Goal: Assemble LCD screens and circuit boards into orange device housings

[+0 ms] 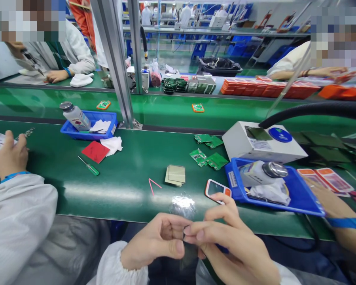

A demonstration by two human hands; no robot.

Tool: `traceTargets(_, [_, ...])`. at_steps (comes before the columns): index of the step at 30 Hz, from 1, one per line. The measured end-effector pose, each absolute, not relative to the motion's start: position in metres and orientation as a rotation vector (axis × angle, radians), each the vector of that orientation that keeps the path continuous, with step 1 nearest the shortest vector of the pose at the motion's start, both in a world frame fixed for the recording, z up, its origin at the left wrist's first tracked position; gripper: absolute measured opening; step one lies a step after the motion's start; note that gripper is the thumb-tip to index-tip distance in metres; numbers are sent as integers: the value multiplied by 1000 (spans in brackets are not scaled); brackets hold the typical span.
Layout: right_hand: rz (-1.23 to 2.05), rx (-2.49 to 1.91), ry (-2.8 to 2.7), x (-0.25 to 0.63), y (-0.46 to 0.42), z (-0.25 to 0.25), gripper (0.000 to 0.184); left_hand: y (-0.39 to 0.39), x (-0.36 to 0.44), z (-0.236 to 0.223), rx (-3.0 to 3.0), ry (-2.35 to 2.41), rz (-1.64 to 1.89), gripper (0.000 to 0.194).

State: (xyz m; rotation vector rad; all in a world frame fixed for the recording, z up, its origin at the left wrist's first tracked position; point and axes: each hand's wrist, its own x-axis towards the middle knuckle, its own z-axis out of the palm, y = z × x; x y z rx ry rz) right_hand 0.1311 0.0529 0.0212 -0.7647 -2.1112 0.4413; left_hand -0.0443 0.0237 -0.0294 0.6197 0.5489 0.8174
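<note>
My left hand (pixel 156 241) and my right hand (pixel 231 241) meet at the bench's front edge, fingers closed together. Between the fingertips is a thin, dark-edged piece, seen edge-on and mostly hidden; its kind cannot be made out. Just beyond my right hand's fingers lies a small white-and-orange device housing (pixel 217 189) with a dark screen. A small stack of pale square plates (pixel 175 175) sits further up the bench. Two pink strips (pixel 153 186) lie left of the stack, joined in a V. Green circuit boards (pixel 209 156) are spread behind the housing.
A blue tray (pixel 308 198) with a metal-capped bottle stands right, before a white box (pixel 261 146) with a black hose. Left are another blue tray (pixel 106 116), a red square (pixel 95 152) and a screwdriver (pixel 90 167). Co-workers' hands (pixel 13 154) (pixel 329 194) flank me.
</note>
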Motion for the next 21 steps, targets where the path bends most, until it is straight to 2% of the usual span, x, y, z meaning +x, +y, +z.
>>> traceTargets(12, [393,-797,-2128,133,50,24,31,24,-42,-23,657,517,791,44])
traceTargets(21, [694,-793,-2114,135,48,22,23,26,-41,-20,697,520,686,49])
